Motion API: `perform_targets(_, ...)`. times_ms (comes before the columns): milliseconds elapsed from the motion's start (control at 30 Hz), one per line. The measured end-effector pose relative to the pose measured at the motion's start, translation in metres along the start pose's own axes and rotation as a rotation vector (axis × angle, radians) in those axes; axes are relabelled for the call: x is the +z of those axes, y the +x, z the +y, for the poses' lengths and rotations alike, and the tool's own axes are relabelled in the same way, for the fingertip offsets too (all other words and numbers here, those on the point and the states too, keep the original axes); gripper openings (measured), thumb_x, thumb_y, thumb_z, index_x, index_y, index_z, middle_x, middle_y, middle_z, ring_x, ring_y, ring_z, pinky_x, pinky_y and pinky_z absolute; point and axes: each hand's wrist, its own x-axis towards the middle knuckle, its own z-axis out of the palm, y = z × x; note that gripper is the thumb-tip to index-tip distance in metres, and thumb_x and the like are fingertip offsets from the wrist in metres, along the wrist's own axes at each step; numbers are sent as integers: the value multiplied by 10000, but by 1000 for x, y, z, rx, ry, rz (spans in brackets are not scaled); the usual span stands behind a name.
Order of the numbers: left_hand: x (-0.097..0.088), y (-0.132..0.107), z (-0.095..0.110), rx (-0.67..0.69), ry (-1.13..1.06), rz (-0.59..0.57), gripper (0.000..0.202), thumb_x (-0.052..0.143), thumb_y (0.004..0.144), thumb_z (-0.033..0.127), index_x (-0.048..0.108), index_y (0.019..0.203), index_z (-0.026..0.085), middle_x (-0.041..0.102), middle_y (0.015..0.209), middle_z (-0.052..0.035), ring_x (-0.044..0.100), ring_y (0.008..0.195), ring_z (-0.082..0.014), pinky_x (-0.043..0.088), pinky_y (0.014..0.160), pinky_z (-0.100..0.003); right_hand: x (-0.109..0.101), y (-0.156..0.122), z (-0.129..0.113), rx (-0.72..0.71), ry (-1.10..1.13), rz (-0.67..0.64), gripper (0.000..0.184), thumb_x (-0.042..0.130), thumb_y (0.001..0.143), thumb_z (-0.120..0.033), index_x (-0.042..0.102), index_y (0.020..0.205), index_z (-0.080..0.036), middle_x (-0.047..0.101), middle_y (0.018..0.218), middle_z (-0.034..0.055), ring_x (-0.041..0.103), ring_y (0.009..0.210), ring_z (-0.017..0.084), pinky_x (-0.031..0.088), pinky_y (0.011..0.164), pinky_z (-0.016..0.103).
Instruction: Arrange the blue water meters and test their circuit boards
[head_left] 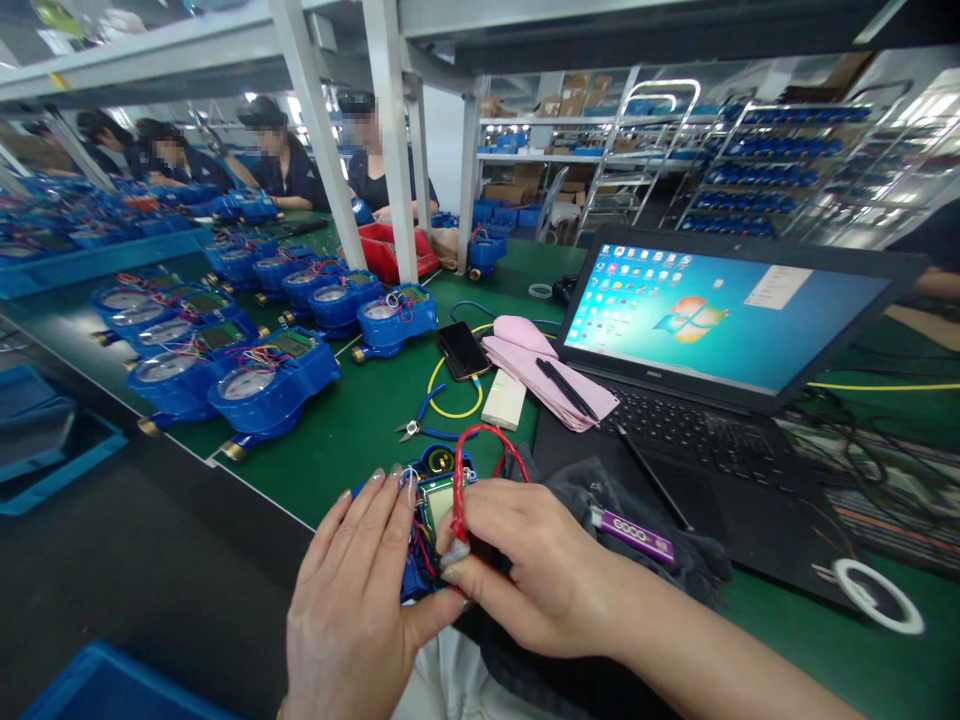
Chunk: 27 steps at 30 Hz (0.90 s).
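A blue water meter (412,578) with an exposed circuit board and small display (441,505) sits in front of me, largely covered by my hands. My left hand (358,585) wraps over its left side, fingers long across the top and thumb along the near edge. Between the thumb and fingers of my right hand (536,565) is the pale plug end of a red cable (460,470), held against the board. The cable loops up and back behind the hand. Whether the plug is seated cannot be seen. Thin coloured wires show beside the board.
Several blue meters (277,390) stand at the left. Beyond my hands lie cutting pliers (420,425), a phone (463,350) and pink cloths (525,355). An open laptop (720,320) stands right, near a purple packet (634,533). Co-workers (277,165) sit across the table.
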Motion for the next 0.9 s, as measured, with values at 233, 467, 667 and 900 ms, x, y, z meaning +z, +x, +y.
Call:
perform_targets(233,-1,0,2,-28,-3,-21,574,399,912,522,569,1171,39,626,1180,-187,570,1118,-283,382,1003,-431,0,-2,0,-5,12,7,109,421,866,-172,482,776,-176,545,693,30,484,634,155,397,601,274)
perform_targets(467,-5,0,7,-112,-46,-75,599,364,912,553,556,1189,58,619,1210,-162,547,1168,-258,350,1057,-409,1,-3,-1,6,71,11,77,470,843,-113,519,807,-161,557,711,32,508,659,151,404,621,264)
perform_targets(667,-4,-1,8,-115,-53,-80,597,395,905,541,552,1199,46,606,1225,-172,538,1179,-270,350,1055,-417,0,-4,0,-5,59,21,81,474,850,-124,512,788,-159,545,703,25,492,650,141,391,609,258)
perform_targets(900,-1,-4,5,-90,-25,-21,623,469,860,566,577,1169,35,616,1203,-175,545,1159,-272,350,1049,-408,-1,-3,-2,67,171,28,78,483,843,-147,535,785,-155,553,707,27,496,652,137,402,620,265)
